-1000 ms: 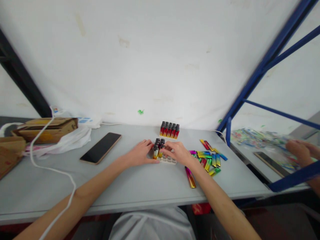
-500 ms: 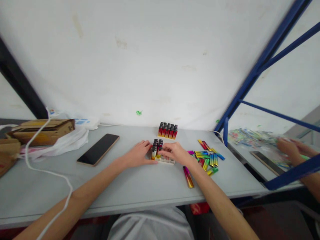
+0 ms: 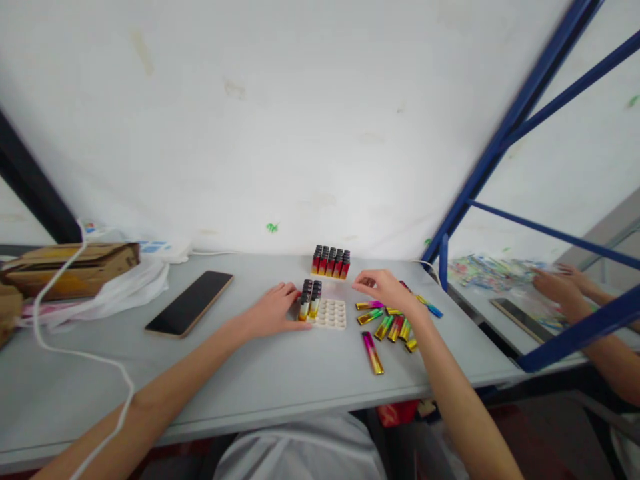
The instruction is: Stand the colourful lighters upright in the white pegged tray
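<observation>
Since the earlier frame, the right hand (image 3: 380, 288) has moved off the standing lighters (image 3: 311, 301) and toward the loose pile, right of centre. Its fingers are curled in, thumb near the forefinger; the view is too small and soft for me to tell whether anything is pinched there. At centre, the left hand (image 3: 273, 311) stays put, thumb and fingers spread around the left corner of the white tray (image 3: 334, 315), fingertips beside the lighters and thumb along the near edge.

Those lighters stand upright in the tray's left columns, dark caps up; the round holes to their right are bare. I judge this to be the reach between two placements, with filling only partly done. What comes next would call for a narrow grip on one of the loose lighters (image 3: 395, 329), then turning it upright over a bare hole while the tray is kept steady.

Farther out, a finished-looking block of lighters (image 3: 331, 262) stands on the desk (image 3: 240, 373) near the wall, and a phone (image 3: 190, 303) lies left of centre.
</observation>
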A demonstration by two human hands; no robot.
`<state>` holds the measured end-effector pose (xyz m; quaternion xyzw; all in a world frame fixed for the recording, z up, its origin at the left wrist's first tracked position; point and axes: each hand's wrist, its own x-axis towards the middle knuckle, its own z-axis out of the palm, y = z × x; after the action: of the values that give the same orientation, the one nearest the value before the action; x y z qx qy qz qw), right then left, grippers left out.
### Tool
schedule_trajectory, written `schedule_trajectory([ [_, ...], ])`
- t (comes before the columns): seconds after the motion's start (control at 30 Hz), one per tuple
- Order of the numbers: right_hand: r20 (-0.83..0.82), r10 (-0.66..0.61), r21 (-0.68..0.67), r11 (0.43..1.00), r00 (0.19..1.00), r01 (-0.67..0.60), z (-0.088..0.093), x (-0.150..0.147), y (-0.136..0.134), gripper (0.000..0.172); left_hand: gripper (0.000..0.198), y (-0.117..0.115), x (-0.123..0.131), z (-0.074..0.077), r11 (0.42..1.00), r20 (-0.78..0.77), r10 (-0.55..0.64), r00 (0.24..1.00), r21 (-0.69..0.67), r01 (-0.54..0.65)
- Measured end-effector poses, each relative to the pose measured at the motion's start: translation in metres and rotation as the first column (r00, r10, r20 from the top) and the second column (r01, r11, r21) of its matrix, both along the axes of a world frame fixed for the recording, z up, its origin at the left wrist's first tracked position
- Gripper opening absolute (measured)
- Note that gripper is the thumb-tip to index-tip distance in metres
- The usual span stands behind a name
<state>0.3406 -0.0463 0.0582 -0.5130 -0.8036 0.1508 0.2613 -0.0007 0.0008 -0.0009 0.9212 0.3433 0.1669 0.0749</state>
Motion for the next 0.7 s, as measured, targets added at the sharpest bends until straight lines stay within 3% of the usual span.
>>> schedule_trajectory([
  [0.17,0.09,0.006,-0.111,0.994,0.996,0.004,-0.014,0.047,-0.011,0.029,0.064,0.0,0.0,0.0,1.0,0.019,-0.006,1.0,-0.008,0.006],
  [0.27,0.108,0.027,-0.108,0.994,0.994,-0.015,-0.027,0.05,-0.012,0.022,0.064,-0.001,0.0,0.0,1.0,0.028,-0.008,1.0,-0.015,0.008],
  [0.4,0.092,-0.07,-0.046,0.996,0.993,0.074,-0.032,0.043,-0.008,0.022,0.066,-0.001,-0.001,0.002,1.0,0.002,-0.006,1.0,-0.026,0.006],
  [0.57,-0.146,-0.113,-0.055,0.993,0.983,0.106,-0.017,0.024,-0.002,0.039,0.064,-0.002,0.0,0.003,1.0,-0.001,0.004,1.0,-0.023,-0.004],
  [0.7,-0.467,-0.095,-0.09,0.994,0.879,0.06,-0.006,-0.006,0.008,0.05,0.064,-0.001,-0.001,0.001,1.0,0.013,-0.006,1.0,-0.015,0.006],
])
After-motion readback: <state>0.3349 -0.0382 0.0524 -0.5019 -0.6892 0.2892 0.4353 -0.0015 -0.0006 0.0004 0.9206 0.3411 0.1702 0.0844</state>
